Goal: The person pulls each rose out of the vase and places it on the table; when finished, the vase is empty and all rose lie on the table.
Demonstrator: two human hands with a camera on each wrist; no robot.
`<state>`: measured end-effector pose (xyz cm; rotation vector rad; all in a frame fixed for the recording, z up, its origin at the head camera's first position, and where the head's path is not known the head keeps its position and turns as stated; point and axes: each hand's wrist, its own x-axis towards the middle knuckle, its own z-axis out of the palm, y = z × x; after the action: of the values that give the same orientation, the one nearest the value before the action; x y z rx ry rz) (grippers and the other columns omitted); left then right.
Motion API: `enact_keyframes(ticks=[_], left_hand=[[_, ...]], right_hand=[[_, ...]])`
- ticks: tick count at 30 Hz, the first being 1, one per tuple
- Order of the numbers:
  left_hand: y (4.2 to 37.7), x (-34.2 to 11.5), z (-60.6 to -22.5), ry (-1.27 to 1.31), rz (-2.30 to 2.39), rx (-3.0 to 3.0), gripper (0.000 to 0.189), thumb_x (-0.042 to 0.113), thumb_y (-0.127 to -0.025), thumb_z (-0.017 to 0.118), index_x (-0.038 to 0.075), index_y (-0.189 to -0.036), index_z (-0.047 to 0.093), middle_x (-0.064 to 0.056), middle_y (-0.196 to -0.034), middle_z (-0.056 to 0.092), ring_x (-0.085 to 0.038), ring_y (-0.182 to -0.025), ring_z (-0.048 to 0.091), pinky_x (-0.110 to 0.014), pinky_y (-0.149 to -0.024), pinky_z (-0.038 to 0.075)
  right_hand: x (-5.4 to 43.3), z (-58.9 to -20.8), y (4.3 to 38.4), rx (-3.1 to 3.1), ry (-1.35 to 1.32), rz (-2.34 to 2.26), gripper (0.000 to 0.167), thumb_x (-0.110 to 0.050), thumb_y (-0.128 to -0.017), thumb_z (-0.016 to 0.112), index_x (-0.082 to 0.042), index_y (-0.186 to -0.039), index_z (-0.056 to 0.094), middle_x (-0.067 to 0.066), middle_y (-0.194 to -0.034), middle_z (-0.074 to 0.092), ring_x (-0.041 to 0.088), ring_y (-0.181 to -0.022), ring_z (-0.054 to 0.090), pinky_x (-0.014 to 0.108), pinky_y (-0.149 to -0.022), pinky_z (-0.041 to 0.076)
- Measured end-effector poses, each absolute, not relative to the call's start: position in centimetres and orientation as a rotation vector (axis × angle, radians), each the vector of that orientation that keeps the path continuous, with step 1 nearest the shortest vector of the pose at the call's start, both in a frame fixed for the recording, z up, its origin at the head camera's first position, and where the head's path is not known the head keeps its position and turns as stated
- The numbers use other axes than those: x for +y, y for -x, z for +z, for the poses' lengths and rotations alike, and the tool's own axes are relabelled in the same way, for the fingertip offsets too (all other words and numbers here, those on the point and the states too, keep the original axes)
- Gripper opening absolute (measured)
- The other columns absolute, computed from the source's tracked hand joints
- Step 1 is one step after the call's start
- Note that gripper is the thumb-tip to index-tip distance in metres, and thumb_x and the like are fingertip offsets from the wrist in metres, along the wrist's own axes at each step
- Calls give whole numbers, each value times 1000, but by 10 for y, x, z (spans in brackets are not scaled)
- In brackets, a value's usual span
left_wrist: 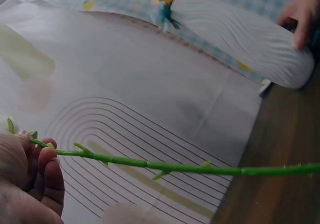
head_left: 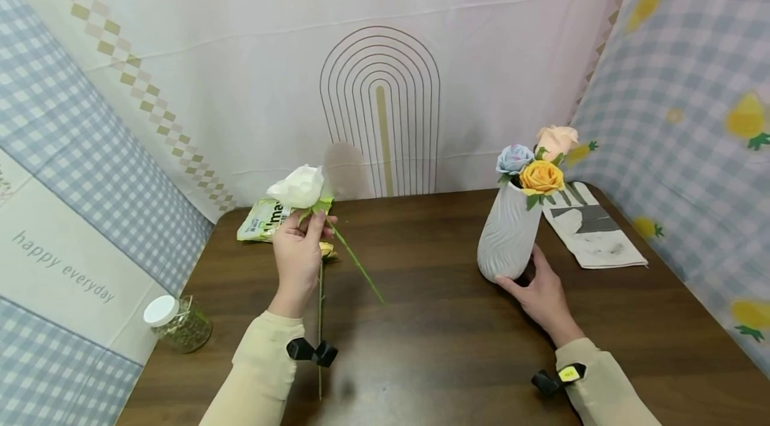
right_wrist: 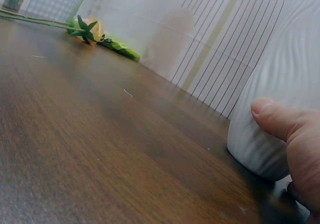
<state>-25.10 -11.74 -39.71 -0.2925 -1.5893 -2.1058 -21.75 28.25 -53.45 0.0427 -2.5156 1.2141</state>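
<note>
My left hand (head_left: 299, 249) pinches the green stem (left_wrist: 175, 168) of a white artificial rose (head_left: 299, 186) just under its bloom. That stem slants down to the right over the table. At the right, my right hand (head_left: 540, 291) holds a white ribbed vase (head_left: 510, 232) low on its side, the thumb (right_wrist: 270, 116) lying against the wall near the base. Blue (head_left: 515, 159), yellow (head_left: 542, 177) and peach (head_left: 557, 142) roses stand in the vase's mouth. Beneath my left wrist, another yellow rose (right_wrist: 95, 29) lies on the table, partly hidden by the hand.
A green and white packet (head_left: 255, 222) lies behind my left hand. At the left edge of the brown wooden table (head_left: 415, 339) is a white-lidded jar (head_left: 183, 329) with dried green contents. A folded printed cloth (head_left: 601, 239) lies behind the vase, and patterned fabric surrounds the table.
</note>
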Motion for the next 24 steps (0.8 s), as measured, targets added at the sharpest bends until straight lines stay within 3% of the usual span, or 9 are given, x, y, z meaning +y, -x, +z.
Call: enact_keyframes(ticks=[9, 13, 19, 24], left_hand=[[254, -113, -420, 255, -2013, -1768, 14, 4, -92, 64, -5, -102, 66, -13, -80, 70, -16, -63, 62, -20, -61, 51], [249, -107, -418, 259, -1948, -1842, 10, -4, -88, 65, -8, -98, 65, -21, -81, 67, -13, -66, 59, -18, -61, 48], [263, -106, -451, 240, -1784, -1978, 22, -3, -83, 72, -12, -101, 66, -26, -87, 68, -10, -70, 58, -16, -63, 47], [266, -102, -474, 200, -1691, -2052, 27, 1, -80, 76, -9, -104, 69, -20, -83, 71, -8, -69, 63, -14, -63, 49]], right_hand=[[283, -535, 218, -2522, -38, 1231, 97, -40, -78, 80, -11, -151, 23, 21, -141, 43, 39, -126, 45, 56, -92, 44], [284, -535, 218, -2526, -40, 1219, 97, -41, -78, 79, -10, -151, 23, 21, -140, 43, 39, -125, 46, 55, -91, 44], [284, -537, 218, -2516, -39, 1233, 96, -40, -78, 80, -10, -150, 25, 21, -139, 45, 39, -123, 47, 55, -90, 45], [284, -538, 219, -2503, -41, 1246, 95, -39, -78, 80, -11, -150, 25, 21, -140, 44, 39, -125, 46, 55, -92, 44]])
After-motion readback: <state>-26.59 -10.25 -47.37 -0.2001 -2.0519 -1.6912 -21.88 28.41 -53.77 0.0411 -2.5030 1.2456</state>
